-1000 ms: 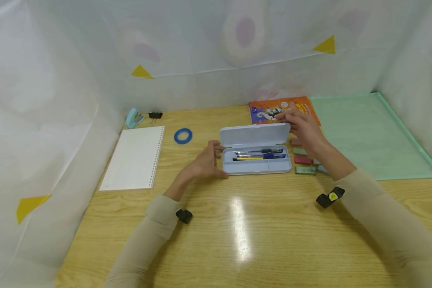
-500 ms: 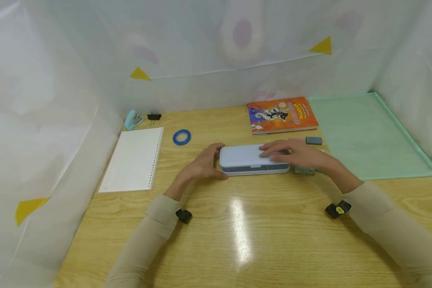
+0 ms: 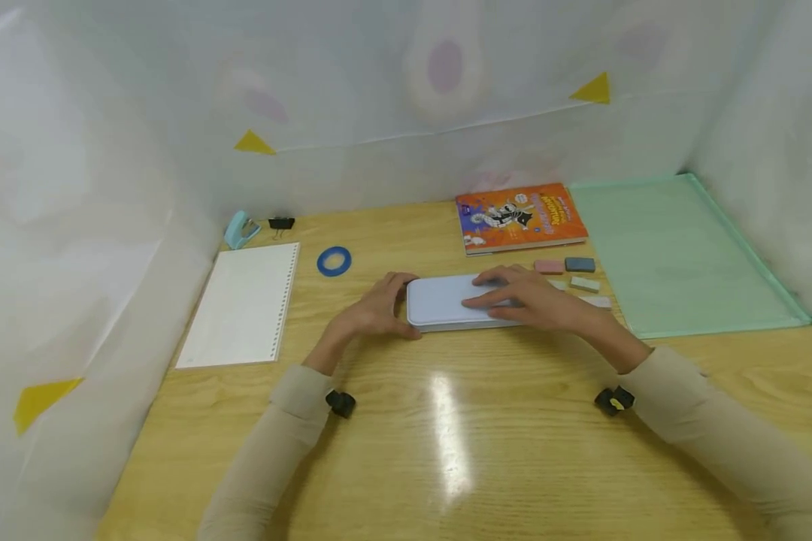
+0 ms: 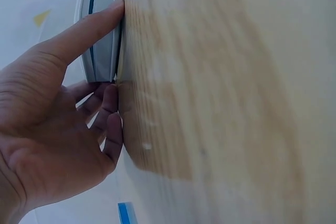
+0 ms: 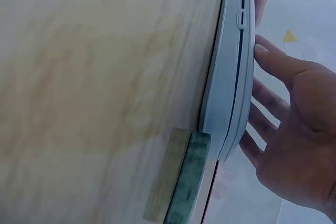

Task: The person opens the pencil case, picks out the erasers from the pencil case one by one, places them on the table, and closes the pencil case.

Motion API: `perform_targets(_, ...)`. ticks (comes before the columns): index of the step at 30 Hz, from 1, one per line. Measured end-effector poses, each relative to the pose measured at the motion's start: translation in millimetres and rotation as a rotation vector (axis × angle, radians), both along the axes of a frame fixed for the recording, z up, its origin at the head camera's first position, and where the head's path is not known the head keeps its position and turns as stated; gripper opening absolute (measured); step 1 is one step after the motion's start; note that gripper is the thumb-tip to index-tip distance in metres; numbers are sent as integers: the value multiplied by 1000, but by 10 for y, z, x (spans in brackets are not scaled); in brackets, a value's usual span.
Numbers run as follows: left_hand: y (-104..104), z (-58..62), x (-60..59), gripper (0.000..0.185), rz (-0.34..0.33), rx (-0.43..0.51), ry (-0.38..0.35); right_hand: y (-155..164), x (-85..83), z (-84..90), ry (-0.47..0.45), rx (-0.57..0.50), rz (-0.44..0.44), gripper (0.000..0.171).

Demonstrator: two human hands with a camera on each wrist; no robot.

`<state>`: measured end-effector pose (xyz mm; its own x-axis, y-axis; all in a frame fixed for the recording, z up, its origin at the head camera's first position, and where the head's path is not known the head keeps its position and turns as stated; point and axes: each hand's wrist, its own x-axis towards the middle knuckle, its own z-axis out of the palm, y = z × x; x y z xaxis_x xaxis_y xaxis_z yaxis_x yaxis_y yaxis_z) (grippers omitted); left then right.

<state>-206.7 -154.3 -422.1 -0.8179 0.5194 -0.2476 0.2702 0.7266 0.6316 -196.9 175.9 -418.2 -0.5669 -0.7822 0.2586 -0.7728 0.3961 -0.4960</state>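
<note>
Wooden desk [image 3: 446, 451] inside white curtain walls, yellow triangle markers on them. Closed pale blue pencil case [image 3: 446, 302] lies flat mid-desk, lid down. Left hand [image 3: 372, 312] cups the case's left end, thumb along the near side and fingers curled at the end, likely bracing it so it won't slide. Right hand [image 3: 528, 300] lies flat on the lid, fingers straight and spread, pressing down, nothing gripped; looks like it is pushing the lid shut. Right wrist view shows the lid seam closed and a green eraser [image 5: 186, 179] touching the case's right end. More erasers [image 3: 571, 274] lie loose just right of the case. Orange book [image 3: 517, 218] behind, green folder [image 3: 677, 255] far right. Notepad [image 3: 240, 304], blue tape roll [image 3: 334, 261], stapler [image 3: 237, 228] and binder clip [image 3: 280, 223] off left, well apart from the hands.
</note>
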Motion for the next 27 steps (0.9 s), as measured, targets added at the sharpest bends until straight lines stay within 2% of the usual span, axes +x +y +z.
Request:
perform_targets(2, -15, 0, 10, 101, 8, -8, 1, -32, -2, -9, 26, 1, -2, 38)
perform_targets(17, -80, 30, 65, 102, 6, -24, -4, -153, 74, -6, 50, 92, -59, 41)
perform_targets(20, -75, 44, 70, 103, 5, -36, -4, -122, 83, -38, 57, 93, -44, 42)
perform_targets(24, -124, 52, 87, 102, -24, -41, 5, 23, 122, -54, -16, 64, -31, 42)
perform_targets(27, -250, 89, 145, 87, -60, -12, 44, 221, 177, 21, -94, 6, -97, 36)
